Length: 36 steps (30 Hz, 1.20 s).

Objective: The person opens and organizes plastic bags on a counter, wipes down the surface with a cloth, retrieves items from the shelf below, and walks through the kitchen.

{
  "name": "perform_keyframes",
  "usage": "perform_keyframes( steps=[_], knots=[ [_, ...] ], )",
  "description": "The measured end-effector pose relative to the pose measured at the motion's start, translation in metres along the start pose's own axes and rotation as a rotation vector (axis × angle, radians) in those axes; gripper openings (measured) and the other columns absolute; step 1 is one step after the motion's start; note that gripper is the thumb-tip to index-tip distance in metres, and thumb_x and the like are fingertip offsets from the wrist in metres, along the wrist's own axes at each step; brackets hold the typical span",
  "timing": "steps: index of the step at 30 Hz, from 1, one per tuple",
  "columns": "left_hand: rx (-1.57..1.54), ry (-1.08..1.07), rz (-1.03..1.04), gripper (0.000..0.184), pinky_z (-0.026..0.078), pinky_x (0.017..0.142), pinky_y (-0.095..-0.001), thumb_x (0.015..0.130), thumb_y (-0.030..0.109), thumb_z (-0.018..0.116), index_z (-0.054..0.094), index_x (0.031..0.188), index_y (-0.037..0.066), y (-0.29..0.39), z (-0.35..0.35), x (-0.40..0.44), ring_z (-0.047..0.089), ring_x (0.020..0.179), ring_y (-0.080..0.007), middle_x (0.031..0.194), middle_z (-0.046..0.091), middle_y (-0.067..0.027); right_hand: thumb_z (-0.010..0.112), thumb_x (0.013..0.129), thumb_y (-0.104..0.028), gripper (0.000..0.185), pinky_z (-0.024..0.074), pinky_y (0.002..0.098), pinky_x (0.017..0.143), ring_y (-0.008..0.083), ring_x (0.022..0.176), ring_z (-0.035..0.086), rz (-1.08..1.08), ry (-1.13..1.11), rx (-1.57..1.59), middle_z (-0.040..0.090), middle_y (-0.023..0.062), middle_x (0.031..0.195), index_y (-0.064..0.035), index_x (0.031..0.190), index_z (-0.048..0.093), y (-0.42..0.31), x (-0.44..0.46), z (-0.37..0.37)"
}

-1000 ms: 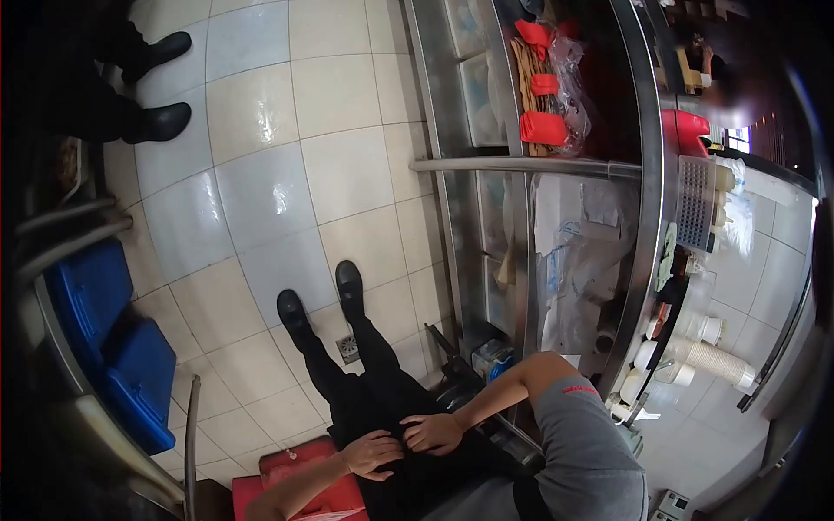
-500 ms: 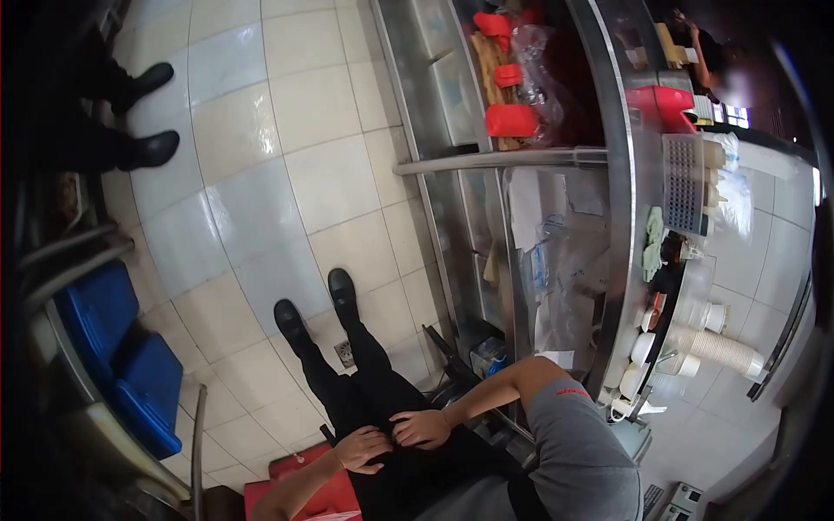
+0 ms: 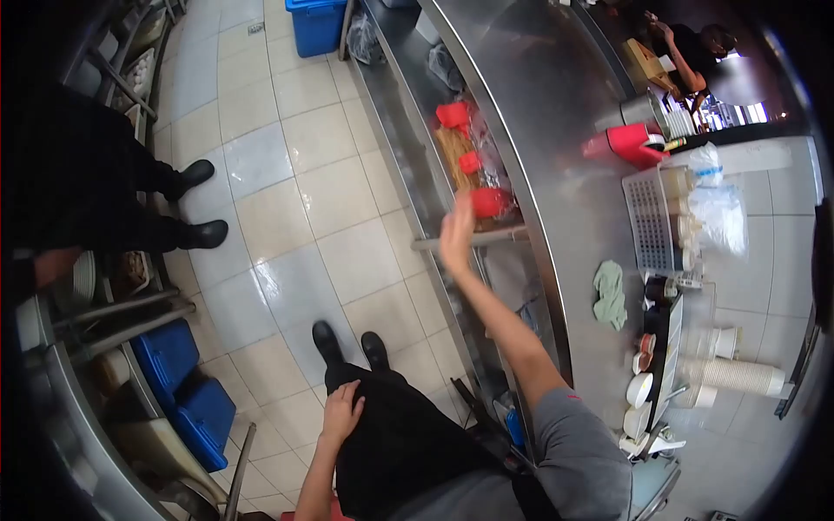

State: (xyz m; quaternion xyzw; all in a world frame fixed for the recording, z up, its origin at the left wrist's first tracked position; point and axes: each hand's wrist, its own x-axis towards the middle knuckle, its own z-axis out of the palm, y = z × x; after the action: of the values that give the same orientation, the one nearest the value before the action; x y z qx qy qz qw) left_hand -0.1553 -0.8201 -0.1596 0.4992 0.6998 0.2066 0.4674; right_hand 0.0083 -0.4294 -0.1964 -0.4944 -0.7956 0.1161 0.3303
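My left hand (image 3: 344, 412) lies against the black apron (image 3: 408, 425) over my thigh, its fingers stretched out and holding nothing. Reaching forward, my right hand (image 3: 458, 233) is in front of the shelf under the steel counter, slightly blurred, with its fingers extended. It looks to hold nothing; whether it touches anything there I cannot tell. Nearest to it are a red item (image 3: 492, 202) and a long tan bundle (image 3: 453, 154) on that shelf. Farther along are a smaller red piece (image 3: 469, 162) and another red item (image 3: 453, 115), with clear plastic beside them.
On the steel counter (image 3: 565, 191) lie a green cloth (image 3: 611, 295) and a white basket (image 3: 647, 219) of bottles. Stacked cups (image 3: 738, 377) stand at right. A co-worker in black (image 3: 95, 174) stands at left, near blue bins (image 3: 201, 415). Another person (image 3: 686, 56) is beyond the counter.
My hands were together at my lap. The right has moved forward to the shelf; the left has stayed at the apron. The view has shifted, showing more of the counter and co-worker.
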Motion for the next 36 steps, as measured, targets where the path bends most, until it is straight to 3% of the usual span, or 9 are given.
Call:
perform_keyframes(
  steps=[2,3,4,10,19,27,31,33,36],
  knots=[
    [-0.035,0.138,0.006,0.032,0.042,0.085,-0.0386,0.082,0.016,0.057,0.053,0.111,0.004,0.021,-0.025,0.029,0.053,0.099,-0.0325,0.108,0.056,-0.0140,0.035,0.092,-0.016,0.043,0.0247,0.0400,0.102,0.0377,0.124,0.033,0.101,0.245,0.119,0.036,0.0252,0.133,0.0053,0.130,0.035,0.024,0.086,0.006],
    [-0.052,0.203,0.010,0.030,0.042,0.084,-0.0384,0.082,0.015,0.056,0.053,0.110,0.004,0.028,-0.037,0.041,0.054,0.097,-0.0325,0.106,0.057,-0.0145,0.037,0.092,-0.019,0.042,0.0252,0.0387,0.103,0.0388,0.120,0.037,0.422,0.247,0.095,0.044,0.0278,0.124,0.0087,0.123,0.041,0.042,0.111,0.014],
    [-0.086,0.227,0.000,0.029,0.043,0.083,-0.0388,0.082,0.014,0.056,0.054,0.109,0.003,0.030,-0.049,0.052,0.054,0.096,-0.0327,0.104,0.057,-0.0149,0.038,0.091,-0.019,0.040,0.0354,0.0391,0.095,0.0363,0.109,0.048,0.562,0.281,0.047,0.052,0.0273,0.114,0.0092,0.119,0.044,0.032,0.143,0.006],
    [-0.087,0.095,-0.023,0.023,0.044,0.081,-0.0395,0.080,0.009,0.057,0.056,0.102,0.002,0.006,-0.102,0.099,0.055,0.092,-0.0340,0.097,0.058,-0.0159,0.040,0.090,-0.019,0.039,0.0377,0.0378,0.090,0.0339,0.104,0.050,0.930,0.186,-0.083,0.053,0.0254,0.110,0.0082,0.118,0.046,0.070,0.218,0.045],
    [0.138,-0.113,0.066,0.021,0.045,0.074,-0.0402,0.075,0.004,0.057,0.058,0.096,0.006,0.004,-0.178,0.221,0.055,0.085,-0.0306,0.089,0.058,-0.0122,0.044,0.089,-0.019,0.038,0.0412,0.0359,0.083,0.0305,0.097,0.052,1.081,0.114,0.020,0.054,0.0226,0.103,0.0066,0.116,0.048,0.107,0.238,0.049],
    [-0.378,-0.103,0.418,0.020,0.045,0.078,-0.0357,0.082,0.011,0.057,0.059,0.102,0.005,0.115,-0.152,0.405,0.057,0.091,-0.0289,0.096,0.059,-0.0129,0.047,0.087,-0.020,0.037,0.0442,0.0341,0.076,0.0274,0.091,0.055,1.197,0.056,0.142,0.055,0.0200,0.098,0.0052,0.115,0.050,0.089,0.205,0.028],
    [-0.867,-0.271,0.296,0.049,0.042,0.086,-0.0317,0.083,0.016,0.061,0.043,0.128,0.007,0.187,-0.122,0.472,0.053,0.101,-0.0223,0.112,0.055,-0.0098,0.048,0.087,-0.020,0.036,0.0458,0.0333,0.073,0.0258,0.087,0.056,1.249,-0.028,0.149,0.056,0.0188,0.095,0.0045,0.114,0.051,0.065,0.187,0.012],
    [-0.810,-0.073,0.339,0.065,0.042,0.087,-0.0332,0.078,0.017,0.066,0.035,0.134,0.009,0.205,-0.097,0.496,0.052,0.101,-0.0231,0.116,0.052,-0.0082,0.049,0.087,-0.020,0.036,0.0465,0.0328,0.072,0.0250,0.086,0.056,1.237,-0.112,0.132,0.056,0.0181,0.094,0.0041,0.113,0.051,0.050,0.182,0.005],
    [-0.848,0.078,0.349,0.055,0.043,0.084,-0.0353,0.078,0.016,0.063,0.042,0.128,0.007,0.210,-0.058,0.525,0.053,0.101,-0.0241,0.116,0.052,-0.0107,0.052,0.086,-0.021,0.037,0.0466,0.0320,0.072,0.0238,0.088,0.056,0.930,-0.336,0.026,0.056,0.0169,0.095,0.0034,0.114,0.051,0.028,0.181,-0.007]
  ],
)
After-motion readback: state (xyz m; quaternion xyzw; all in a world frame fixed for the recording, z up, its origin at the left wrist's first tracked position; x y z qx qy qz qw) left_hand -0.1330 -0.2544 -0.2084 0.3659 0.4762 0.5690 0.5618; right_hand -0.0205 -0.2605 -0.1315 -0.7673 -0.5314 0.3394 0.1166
